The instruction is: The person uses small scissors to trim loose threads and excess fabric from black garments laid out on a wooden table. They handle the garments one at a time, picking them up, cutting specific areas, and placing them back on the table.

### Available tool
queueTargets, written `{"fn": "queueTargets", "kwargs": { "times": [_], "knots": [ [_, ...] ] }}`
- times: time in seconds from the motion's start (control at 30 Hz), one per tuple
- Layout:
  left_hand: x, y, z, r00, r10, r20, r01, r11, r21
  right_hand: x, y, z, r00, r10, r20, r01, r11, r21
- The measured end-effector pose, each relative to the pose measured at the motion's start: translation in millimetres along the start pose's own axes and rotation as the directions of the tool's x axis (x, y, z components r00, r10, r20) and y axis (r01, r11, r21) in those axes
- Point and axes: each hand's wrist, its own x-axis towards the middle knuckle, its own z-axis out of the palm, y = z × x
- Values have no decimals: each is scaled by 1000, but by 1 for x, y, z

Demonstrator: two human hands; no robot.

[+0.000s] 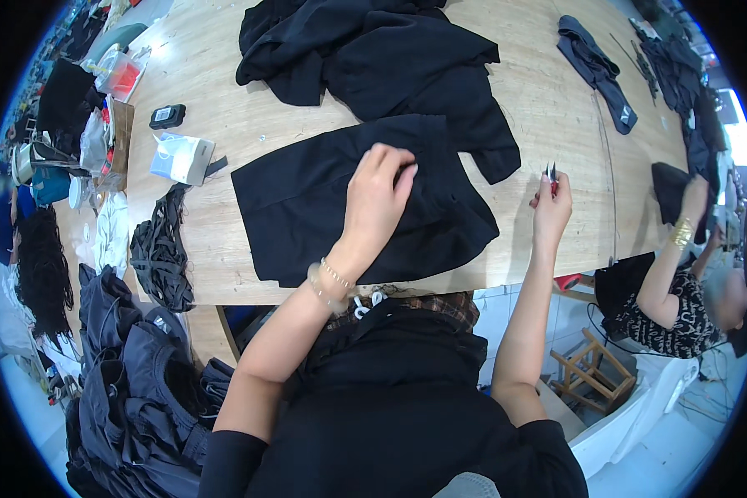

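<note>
A black cloth piece (357, 203) lies flat in the middle of the frame on a big wooden table (548, 100). The left hand (378, 199) rests on it, fingers bent and pinching a little fold of the soft cloth. The right hand (552, 203), at the middle right, is closed around small snips (549, 173), points up, away from the cloth.

It looks like trimming is partly done. A heap of black clothes (373, 50) waits at the top, and a dark grey pile (133, 373) sits at the lower left. The cloth looks thin and floppy. The table looks smooth and hard.
</note>
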Motion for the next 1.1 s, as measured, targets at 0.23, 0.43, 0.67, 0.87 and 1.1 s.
{"fn": "queueTargets", "kwargs": {
  "times": [0.23,0.43,0.67,0.87,1.1],
  "knots": [
    [30,-12,25,983,150,-107,-113,948,296,-35,-81,52,943,-86,320,-25,944,329],
    [26,-29,30,962,259,-91,-216,918,332,-30,-80,118,855,-152,495,-35,937,347],
    [23,-15,15,957,246,-152,-210,954,215,-43,-104,101,770,18,638,-326,871,369],
    [24,-15,7,950,271,-154,-231,943,239,-52,-118,96,786,-36,617,-245,898,364],
    [32,-20,-5,954,218,-205,-189,970,154,-54,-126,95,804,-26,594,-239,901,363]
  ]
}}
